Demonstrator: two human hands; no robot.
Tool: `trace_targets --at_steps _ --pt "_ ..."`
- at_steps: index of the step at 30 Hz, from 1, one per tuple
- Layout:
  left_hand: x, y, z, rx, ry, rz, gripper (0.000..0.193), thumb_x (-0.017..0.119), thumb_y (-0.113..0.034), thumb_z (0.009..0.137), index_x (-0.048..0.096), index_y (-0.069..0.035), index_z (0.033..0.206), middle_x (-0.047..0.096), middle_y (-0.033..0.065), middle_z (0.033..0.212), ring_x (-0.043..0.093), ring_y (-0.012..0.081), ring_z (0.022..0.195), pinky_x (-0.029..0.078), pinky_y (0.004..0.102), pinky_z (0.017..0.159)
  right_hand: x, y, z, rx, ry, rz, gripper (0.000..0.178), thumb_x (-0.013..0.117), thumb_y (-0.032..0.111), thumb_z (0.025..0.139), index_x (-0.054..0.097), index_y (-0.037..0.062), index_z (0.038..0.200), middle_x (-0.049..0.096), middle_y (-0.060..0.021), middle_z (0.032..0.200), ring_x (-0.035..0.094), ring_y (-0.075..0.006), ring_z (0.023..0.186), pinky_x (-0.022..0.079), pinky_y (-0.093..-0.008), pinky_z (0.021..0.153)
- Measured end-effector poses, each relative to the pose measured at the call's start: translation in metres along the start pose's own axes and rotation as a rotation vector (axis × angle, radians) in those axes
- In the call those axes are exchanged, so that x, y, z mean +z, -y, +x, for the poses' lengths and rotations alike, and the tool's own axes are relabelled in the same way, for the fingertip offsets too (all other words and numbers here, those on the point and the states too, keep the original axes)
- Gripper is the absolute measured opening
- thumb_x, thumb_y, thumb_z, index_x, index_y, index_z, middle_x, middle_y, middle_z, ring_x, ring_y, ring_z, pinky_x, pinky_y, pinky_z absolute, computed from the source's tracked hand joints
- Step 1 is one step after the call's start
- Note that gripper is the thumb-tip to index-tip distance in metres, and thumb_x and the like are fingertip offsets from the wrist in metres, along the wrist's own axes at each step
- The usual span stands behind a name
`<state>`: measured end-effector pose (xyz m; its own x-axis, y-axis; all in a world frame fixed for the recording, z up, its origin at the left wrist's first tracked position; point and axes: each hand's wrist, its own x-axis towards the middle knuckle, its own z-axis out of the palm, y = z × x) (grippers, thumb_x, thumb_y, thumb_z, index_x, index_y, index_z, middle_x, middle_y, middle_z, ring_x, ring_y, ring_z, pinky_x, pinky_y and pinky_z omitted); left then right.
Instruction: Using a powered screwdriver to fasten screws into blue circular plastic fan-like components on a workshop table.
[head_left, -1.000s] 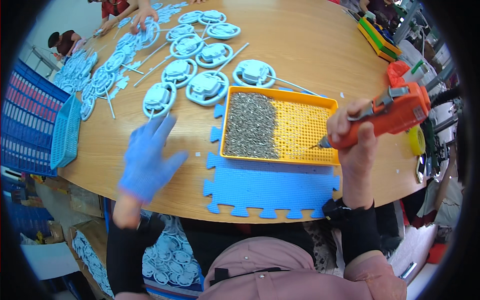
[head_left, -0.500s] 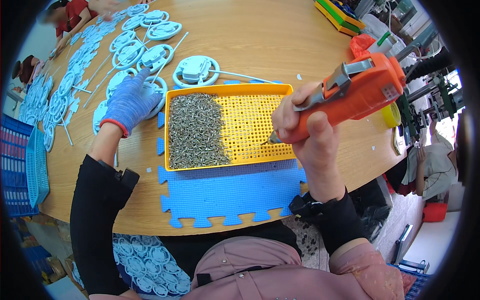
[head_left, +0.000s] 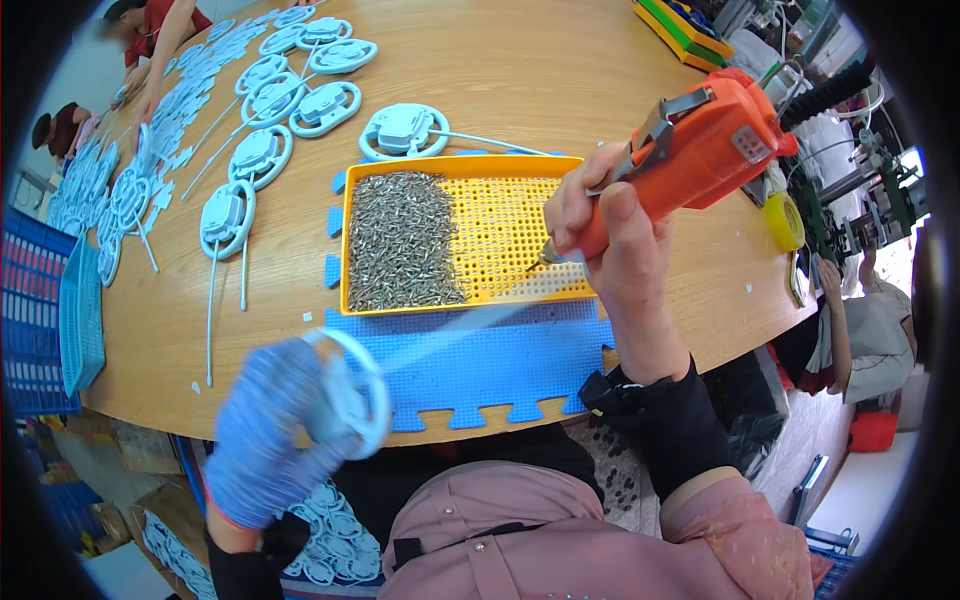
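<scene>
My left hand (head_left: 270, 430), in a blue knit glove with a red cuff, is closed on a light-blue ring-shaped plastic part (head_left: 370, 390) near the table's front edge. Motion smears both; a pale rod streaks from the part to the right. My bare right hand (head_left: 620, 215) grips an orange electric screwdriver (head_left: 690, 150) with a metal lever on top. Its bit points down at the holed right half of a yellow tray (head_left: 465, 309); I cannot tell whether it touches a screw. Loose small silver screws (head_left: 400, 240) heap in the tray's left half.
Beneath the tray lies a blue foam mat (head_left: 450, 360). Several light-blue ring parts with rods (head_left: 228, 215) spread across the left and far table. Blue baskets (head_left: 82, 310) stand at the left. Yellow tape (head_left: 783, 222) lies at the right edge. Other people sit far left and right.
My left hand has come from the parts at the left back toward the front edge, bringing one ring part. The right hand and screwdriver have barely shifted.
</scene>
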<state>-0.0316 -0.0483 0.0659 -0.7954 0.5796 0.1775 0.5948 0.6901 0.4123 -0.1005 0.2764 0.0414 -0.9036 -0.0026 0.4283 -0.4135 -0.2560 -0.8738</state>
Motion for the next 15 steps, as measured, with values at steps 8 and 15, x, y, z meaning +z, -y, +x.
trace_targets --at_steps 8,15 --pt "0.034 -0.028 0.021 0.171 0.080 -0.046 0.078 0.082 -0.022 0.054 0.052 -0.007 0.125 0.056 0.0145 0.113 0.054 0.0360 0.096 0.044 0.0436 0.086 0.006 0.001 0.000 -0.056 -0.038 0.049 0.027 0.062 0.031 0.090 0.049 0.0079 0.094 0.053 -0.0041 0.068 0.053 -0.0149 0.059 0.044 -0.0279 0.057" --pt "0.052 -0.013 0.012 0.138 -0.158 -0.015 0.082 0.081 -0.032 0.059 0.049 -0.008 0.131 0.057 0.0135 0.116 0.050 0.0324 0.112 0.032 0.0490 0.101 0.018 0.002 -0.001 -0.040 -0.117 0.008 0.027 0.065 0.029 0.088 0.051 0.0077 0.096 0.057 -0.0059 0.071 0.057 -0.0168 0.061 0.047 -0.0288 0.058"
